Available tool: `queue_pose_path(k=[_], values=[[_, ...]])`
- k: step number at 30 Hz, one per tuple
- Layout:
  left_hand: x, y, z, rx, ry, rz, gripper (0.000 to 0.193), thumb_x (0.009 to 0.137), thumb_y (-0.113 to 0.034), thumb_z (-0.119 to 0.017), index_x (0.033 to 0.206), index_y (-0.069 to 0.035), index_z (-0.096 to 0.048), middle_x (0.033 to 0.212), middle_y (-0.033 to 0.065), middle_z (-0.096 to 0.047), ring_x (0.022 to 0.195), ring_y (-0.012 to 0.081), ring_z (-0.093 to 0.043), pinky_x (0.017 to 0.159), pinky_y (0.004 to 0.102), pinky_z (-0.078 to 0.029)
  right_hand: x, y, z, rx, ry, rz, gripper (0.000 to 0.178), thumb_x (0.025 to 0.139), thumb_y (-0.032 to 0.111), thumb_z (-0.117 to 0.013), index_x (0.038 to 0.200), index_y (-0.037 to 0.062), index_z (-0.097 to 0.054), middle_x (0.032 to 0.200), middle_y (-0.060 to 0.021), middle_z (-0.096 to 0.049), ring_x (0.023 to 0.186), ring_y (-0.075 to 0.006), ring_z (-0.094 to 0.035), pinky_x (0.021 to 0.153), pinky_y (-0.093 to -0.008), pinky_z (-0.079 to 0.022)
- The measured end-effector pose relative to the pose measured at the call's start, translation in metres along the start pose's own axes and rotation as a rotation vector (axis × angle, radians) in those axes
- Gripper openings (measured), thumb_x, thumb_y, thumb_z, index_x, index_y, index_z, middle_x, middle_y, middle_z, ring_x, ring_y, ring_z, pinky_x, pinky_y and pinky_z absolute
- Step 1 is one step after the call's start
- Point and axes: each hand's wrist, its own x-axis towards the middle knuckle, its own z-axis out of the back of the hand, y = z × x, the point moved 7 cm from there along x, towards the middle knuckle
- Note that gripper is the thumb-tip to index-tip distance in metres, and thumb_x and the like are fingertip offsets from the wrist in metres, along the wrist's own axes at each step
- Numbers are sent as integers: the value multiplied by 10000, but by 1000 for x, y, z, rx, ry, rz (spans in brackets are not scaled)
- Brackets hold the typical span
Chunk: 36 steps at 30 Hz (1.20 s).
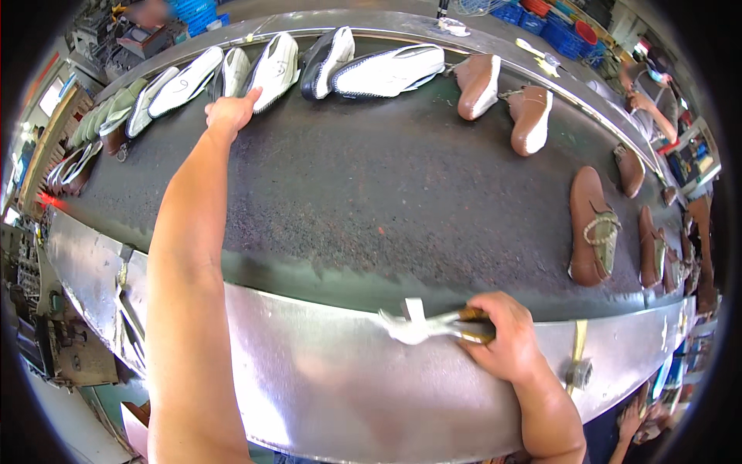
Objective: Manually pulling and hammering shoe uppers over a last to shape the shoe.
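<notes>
left hand: stretched way out across the belt, the left hand (229, 113) has its fingertips on a white shoe (275, 69) in the far row; grip is loosely curled with the fingers touching the shoe's edge, not wrapped around it

white shoe: lying on its side at the far edge of the dark conveyor belt (386, 185), sole facing the camera, packed in with the other pale ones

right hand: the right hand (504, 334) is down at the near metal rim (348, 371), grip pressed together around a brush (433, 325)

brush: brownish handle buried in the fist, whitish gunked-up head sticking out to the left, resting right on the rim's top edge

neighbours in the row: more white shoes (185, 81) to the left, a black-and-white shoe (328, 62) just to the right, then a long white one with dark trim (390, 71)

brown shoes: two with white soles (530, 117) further right along the far edge, and a brown lace-up (591, 228) lying flat near the right side, more brown ones beyond it

belt: dark, speckled, middle part is bare between the two hands, which are well apart

background: blue crates (568, 35) past the line, another person (653, 100) at the top right, machinery (46, 332) on the left
</notes>
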Motion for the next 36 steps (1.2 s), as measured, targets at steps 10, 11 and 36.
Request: queue_pose_path(k=[10,11,36], values=[[-228,89,137,203,166,-332,852,815,-680,-699,1103,122,-709,1213,352,-636,1130,422,-655,958,444,-530,-18,21,4,-170,-147,-7,451,788,264,-830,1115,52,-605,1043,-162,-670,987,-359,-649,868,-448,-517],[-253,101,156,140,188,-323,759,816,-615,-738,1029,113,-727,1025,269,-684,955,349,-680,854,427,-535,-21,24,4,-168,-167,11,451,788,264,-830,1115,52,-605,1043,-162,-670,987,-359,-649,868,-448,-517],[-423,86,151,329,390,-552,777,801,-592,-742,1116,117,-702,1165,313,-690,1120,416,-678,976,432,-511,-568,227,-97,447,270,-960,559,853,424,-794,1226,37,-641,1062,-201,-715,1004,-342,-709,888,-394,-545]])
